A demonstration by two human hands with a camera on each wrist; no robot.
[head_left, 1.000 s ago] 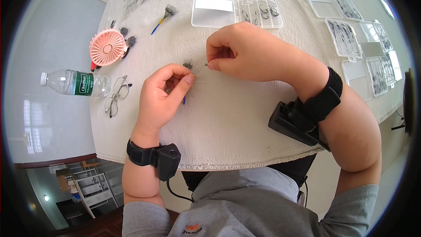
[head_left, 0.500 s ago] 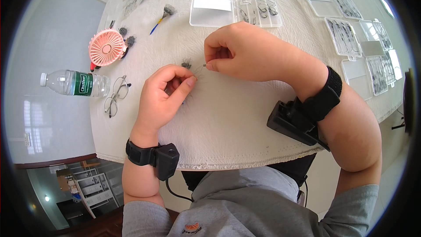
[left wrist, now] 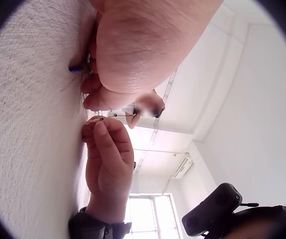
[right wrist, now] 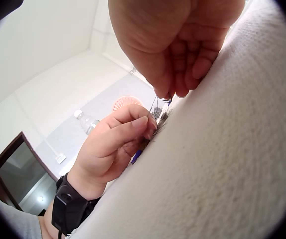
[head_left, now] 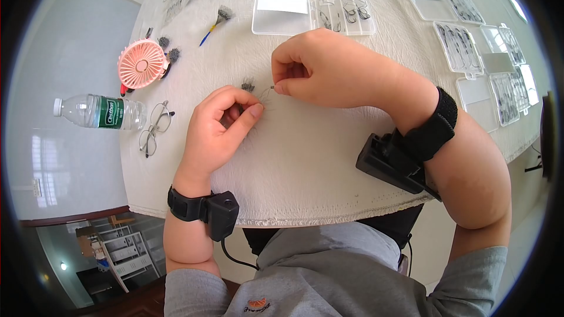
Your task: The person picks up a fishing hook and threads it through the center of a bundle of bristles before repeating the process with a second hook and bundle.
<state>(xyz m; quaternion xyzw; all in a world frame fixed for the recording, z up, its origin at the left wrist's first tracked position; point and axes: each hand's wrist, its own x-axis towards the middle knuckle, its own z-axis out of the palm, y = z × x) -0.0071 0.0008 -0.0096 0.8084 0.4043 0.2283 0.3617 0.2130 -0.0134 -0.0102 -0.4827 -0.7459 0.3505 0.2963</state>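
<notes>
Thumb and forefinger of my left hand (head_left: 217, 126) pinch a thin line (head_left: 265, 95), which arcs in fine strands toward my right hand (head_left: 329, 70). That hand, to the right and slightly farther from me, pinches a tiny dark piece (head_left: 272, 87) at the line's end; its exact kind I cannot tell. Just beyond the left fingers shows the grey, bristly end of a bundle (head_left: 248, 84). In the right wrist view, a blue tip (right wrist: 136, 157) sticks out below the left hand. The left palm hides the bundle's middle.
Beyond my right hand lies an open clear compartment box (head_left: 282, 14) with dark looped lines. Another bristly bundle (head_left: 224, 14) lies left of it. At left are a pink fan (head_left: 142, 64), eyeglasses (head_left: 155, 129) and a water bottle (head_left: 108, 111). More filled boxes (head_left: 458, 50) stand at right.
Both hands keep their pinches and have hardly moved. The blue tip that showed below the left hand in the head view is now hidden there.
</notes>
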